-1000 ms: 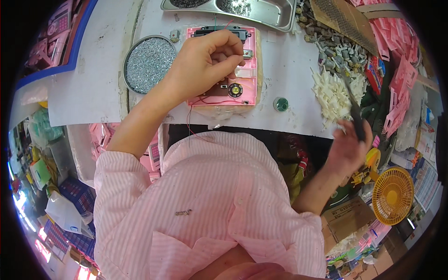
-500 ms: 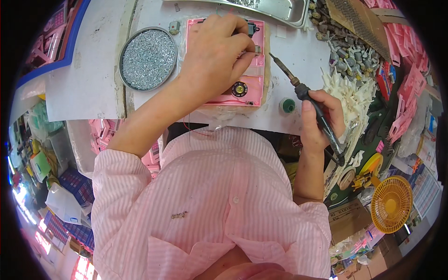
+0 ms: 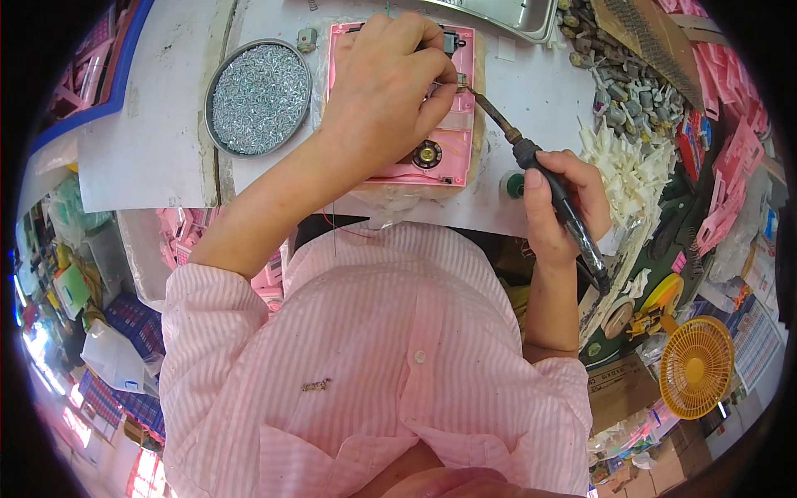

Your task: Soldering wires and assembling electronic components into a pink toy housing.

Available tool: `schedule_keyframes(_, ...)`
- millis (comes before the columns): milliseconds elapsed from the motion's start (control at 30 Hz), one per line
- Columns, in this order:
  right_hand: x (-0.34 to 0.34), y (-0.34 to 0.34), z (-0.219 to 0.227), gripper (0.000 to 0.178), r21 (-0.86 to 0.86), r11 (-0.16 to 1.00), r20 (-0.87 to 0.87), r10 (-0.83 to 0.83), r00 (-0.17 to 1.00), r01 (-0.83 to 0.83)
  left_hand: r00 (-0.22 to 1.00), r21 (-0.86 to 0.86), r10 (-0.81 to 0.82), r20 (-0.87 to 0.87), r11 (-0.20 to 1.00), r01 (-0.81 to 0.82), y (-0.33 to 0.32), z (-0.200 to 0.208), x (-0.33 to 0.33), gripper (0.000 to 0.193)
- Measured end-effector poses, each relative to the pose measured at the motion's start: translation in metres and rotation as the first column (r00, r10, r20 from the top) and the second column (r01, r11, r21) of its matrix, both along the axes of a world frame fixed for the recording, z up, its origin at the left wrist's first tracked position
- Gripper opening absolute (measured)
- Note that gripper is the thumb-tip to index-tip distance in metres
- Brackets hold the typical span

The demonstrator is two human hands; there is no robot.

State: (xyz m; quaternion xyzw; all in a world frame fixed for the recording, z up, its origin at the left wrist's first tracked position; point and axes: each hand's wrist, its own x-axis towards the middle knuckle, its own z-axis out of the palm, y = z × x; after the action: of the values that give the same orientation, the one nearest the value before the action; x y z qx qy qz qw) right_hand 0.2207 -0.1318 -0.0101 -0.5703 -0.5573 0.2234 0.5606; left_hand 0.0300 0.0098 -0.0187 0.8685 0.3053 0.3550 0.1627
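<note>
A pink plastic casing lies on the white table, with a round black part near its lower edge. Over its upper left stretches my left hand, thumb and fingertips closed near a small metal part at the casing's right side. What those fingertips pinch is too small to make out. My right hand grips a soldering iron by its black handle. The iron points up and left, and its tip meets or nearly meets the small metal part.
Left of the casing stands a round metal dish of small screws. A little motor lies above it. A green-topped container is beside the iron. White plastic pieces, small motors and a metal tray lie to the right and back.
The soldering iron has moved slightly left, bringing its tip from a gap beside the casing to the small metal part. My left hand stays over the casing.
</note>
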Motion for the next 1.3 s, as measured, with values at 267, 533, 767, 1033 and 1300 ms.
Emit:
schedule_keyframes(267, -0.001, 0.003, -0.003, 0.019, 0.009, 1.000, 0.014, -0.005, 1.000, 0.005, 0.999, -0.005, 0.021, -0.040, 1.000, -0.021, -0.001, 0.000, 0.000, 0.008)
schedule_keyframes(533, 0.004, -0.002, 0.004, 0.021, 0.034, 0.999, 0.023, -0.025, 0.999, 0.024, 0.998, 0.001, 0.035, -0.047, 0.999, -0.035, -0.001, -0.001, 0.000, 0.006)
schedule_keyframes(767, 0.005, -0.001, 0.004, 0.021, 0.026, 0.999, 0.005, -0.025, 1.000, 0.025, 0.999, -0.003, 0.012, -0.038, 1.000, -0.012, 0.001, 0.000, -0.002, 0.009)
schedule_keyframes(1033, 0.005, 0.007, 0.005, 0.021, -0.009, 1.000, 0.061, -0.011, 0.998, 0.012, 0.969, 0.000, 0.069, -0.236, 0.997, -0.071, -0.002, 0.027, 0.010, 0.014)
schedule_keyframes(1300, 0.001, 0.013, 0.002, 0.020, -0.002, 1.000, 0.012, -0.001, 1.000, 0.001, 0.933, -0.008, 0.083, -0.350, 0.996, -0.091, -0.004, 0.040, 0.019, 0.013)
